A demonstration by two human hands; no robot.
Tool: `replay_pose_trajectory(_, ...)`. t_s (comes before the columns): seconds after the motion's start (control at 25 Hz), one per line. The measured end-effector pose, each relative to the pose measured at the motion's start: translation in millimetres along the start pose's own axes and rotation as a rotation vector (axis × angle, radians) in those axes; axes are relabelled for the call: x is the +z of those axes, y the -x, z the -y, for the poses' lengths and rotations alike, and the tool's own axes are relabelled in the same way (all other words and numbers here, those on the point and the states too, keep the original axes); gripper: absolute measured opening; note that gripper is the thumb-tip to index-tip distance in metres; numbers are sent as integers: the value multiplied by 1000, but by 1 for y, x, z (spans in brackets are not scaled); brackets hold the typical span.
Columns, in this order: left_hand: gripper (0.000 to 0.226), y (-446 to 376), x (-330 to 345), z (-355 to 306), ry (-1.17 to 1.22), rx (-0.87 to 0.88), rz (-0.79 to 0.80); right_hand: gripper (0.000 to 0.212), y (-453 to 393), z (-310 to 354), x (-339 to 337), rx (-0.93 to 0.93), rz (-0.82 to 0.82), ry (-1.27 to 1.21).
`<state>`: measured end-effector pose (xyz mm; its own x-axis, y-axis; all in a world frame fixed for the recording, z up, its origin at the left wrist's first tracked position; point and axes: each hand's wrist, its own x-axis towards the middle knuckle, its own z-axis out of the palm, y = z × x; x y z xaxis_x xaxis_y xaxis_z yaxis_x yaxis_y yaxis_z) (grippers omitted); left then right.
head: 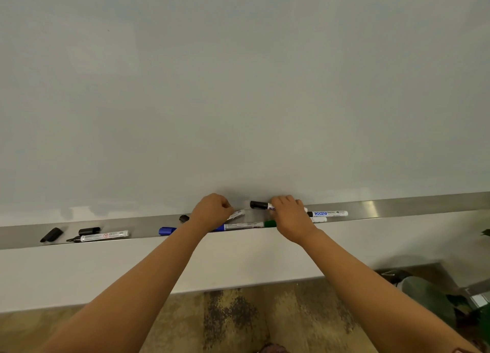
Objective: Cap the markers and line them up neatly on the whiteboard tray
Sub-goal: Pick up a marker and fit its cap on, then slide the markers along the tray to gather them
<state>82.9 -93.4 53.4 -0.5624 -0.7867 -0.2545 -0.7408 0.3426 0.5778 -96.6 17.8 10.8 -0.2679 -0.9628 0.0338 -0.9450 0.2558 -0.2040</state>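
A long metal tray runs under the whiteboard. My right hand grips a white marker with a black cap, held just above the tray. My left hand is closed around another white marker, whose barrel pokes out to the right. On the tray lie a blue marker, a green cap, a loose blue cap, a black-capped marker, an uncapped black marker and two loose black caps.
A small dark cap lies on the tray behind my left wrist. Below the tray is a pale wall panel, then patterned carpet. A bin and plant leaves stand at the lower right.
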Motion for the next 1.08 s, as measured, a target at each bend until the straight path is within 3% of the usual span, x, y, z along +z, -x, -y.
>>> replay_pose_trajectory(0.08, 22, 0, 1, 5, -60, 7, -46, 38, -2, -1, 7, -57, 77, 55)
replay_pose_trajectory(0.2, 26, -1, 0, 14, -103, 1, -87, 46, -2, -4, 12, -58, 38, 93)
replay_pose_trajectory(0.32, 27, -1, -3, 27, -127, -10, -122, 45, 4, -16, 13, 1, -53, 68)
replay_pose_trajectory(0.48, 29, -1, -10, 46, -162, -49, -153, 42, 21, -57, 2, 310, -199, 47)
replay_pose_trajectory(0.6, 29, -2, -13, 56, -162, -57, -153, 40, 31, -85, -6, 452, -136, 107)
replay_pose_trajectory(0.72, 29, 0, -18, 65, -207, -52, -121, 40, 31, -95, -10, 475, -26, 197)
replay_pose_trajectory(0.88, 35, 5, -27, 80, -251, -60, -97, 32, 28, -101, -17, 497, -21, 247)
replay_pose_trajectory(1.08, 34, 6, -27, 84, -348, -82, -76, 23, 41, -92, -15, 444, -223, 62)
